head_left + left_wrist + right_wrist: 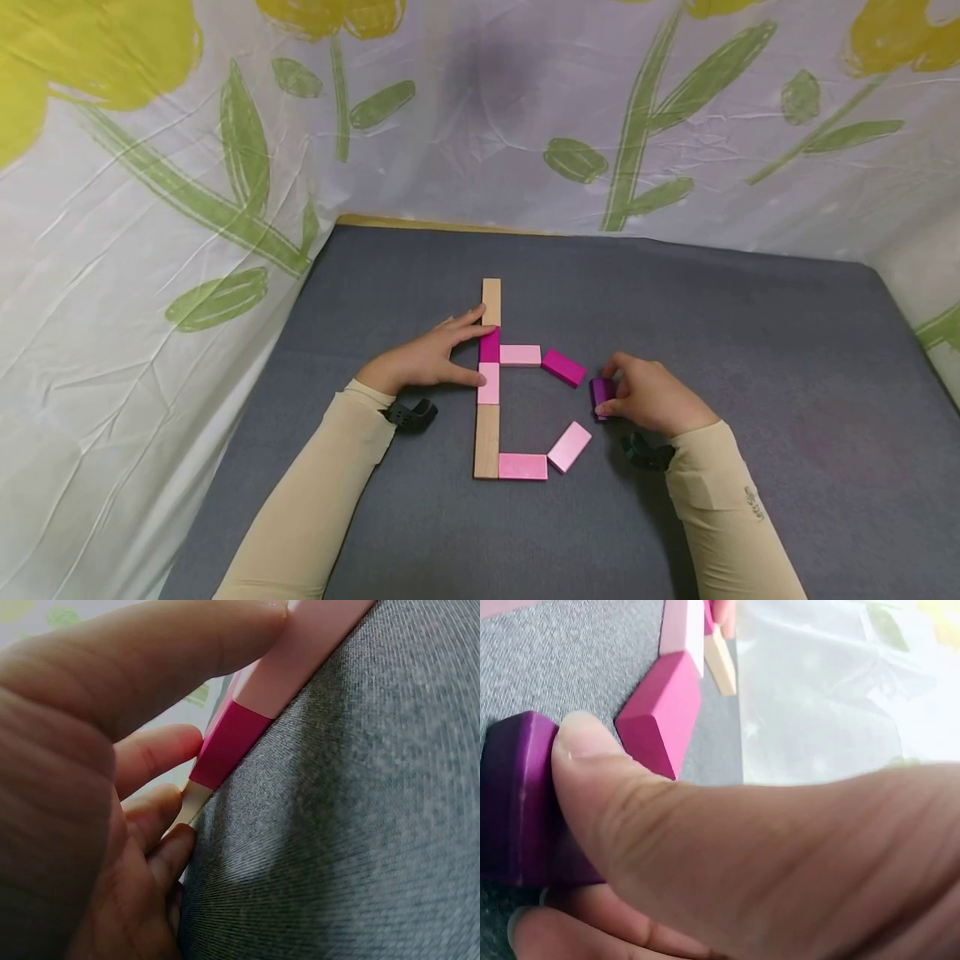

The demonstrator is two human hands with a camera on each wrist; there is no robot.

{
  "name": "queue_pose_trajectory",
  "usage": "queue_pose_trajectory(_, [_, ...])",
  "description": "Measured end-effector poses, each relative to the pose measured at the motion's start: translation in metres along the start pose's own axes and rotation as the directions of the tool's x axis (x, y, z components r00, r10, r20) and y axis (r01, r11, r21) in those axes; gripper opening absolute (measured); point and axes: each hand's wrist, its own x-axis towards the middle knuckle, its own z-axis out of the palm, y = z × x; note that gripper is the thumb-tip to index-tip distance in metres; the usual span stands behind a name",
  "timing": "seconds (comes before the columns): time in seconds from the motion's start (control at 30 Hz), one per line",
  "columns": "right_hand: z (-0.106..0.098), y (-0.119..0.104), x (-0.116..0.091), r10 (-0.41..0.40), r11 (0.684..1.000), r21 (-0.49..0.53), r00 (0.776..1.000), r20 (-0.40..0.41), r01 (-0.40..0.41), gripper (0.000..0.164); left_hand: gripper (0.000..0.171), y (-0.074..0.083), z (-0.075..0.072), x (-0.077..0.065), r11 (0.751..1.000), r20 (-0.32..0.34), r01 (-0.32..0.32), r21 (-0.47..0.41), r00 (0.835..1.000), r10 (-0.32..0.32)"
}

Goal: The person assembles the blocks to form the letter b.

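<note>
My left hand [431, 354] lies along a straight column of blocks, its fingers extended. Its thumb touches the light pink block [491, 390], and the index fingertip meets the magenta block [489, 347] above. Plain wooden blocks form the column's top [492, 298] and bottom [487, 442]. On the right, my right hand [651, 398] pinches a purple block [521, 802] between thumb and fingers, low over the cloth. Up and left of that block, a tilted magenta block [562, 367] adjoins a pale pink block [520, 356] against the column.
At the column's foot, a pink block [522, 467] points right, and a slanted light pink block [569, 447] continues from its end. Dark grey cloth [420, 533] covers the table. A white flower-printed curtain [480, 167] hangs behind and at the left.
</note>
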Motion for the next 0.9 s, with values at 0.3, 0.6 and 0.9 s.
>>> queue_pose_trajectory(0.3, [0.004, -0.007, 0.002, -0.012, 1.0, 0.019, 1.0, 0.014, 0.012, 0.047, 0.089, 0.003, -0.001, -0.001, 1.0, 0.001, -0.005, 0.002, 1.0, 0.005])
queue_pose_trajectory(0.6, [0.007, -0.011, 0.002, 0.002, 1.0, 0.011, 1.0, 0.016, -0.002, 0.048, 0.089, 0.003, -0.001, -0.001, 1.0, -0.003, -0.021, 0.005, 1.0, 0.021])
queue_pose_trajectory(0.9, [0.008, -0.015, 0.003, 0.019, 0.999, 0.038, 0.999, 0.031, -0.02, 0.047, 0.089, 0.004, -0.002, -0.002, 1.0, -0.001, -0.003, 0.01, 1.0, 0.004])
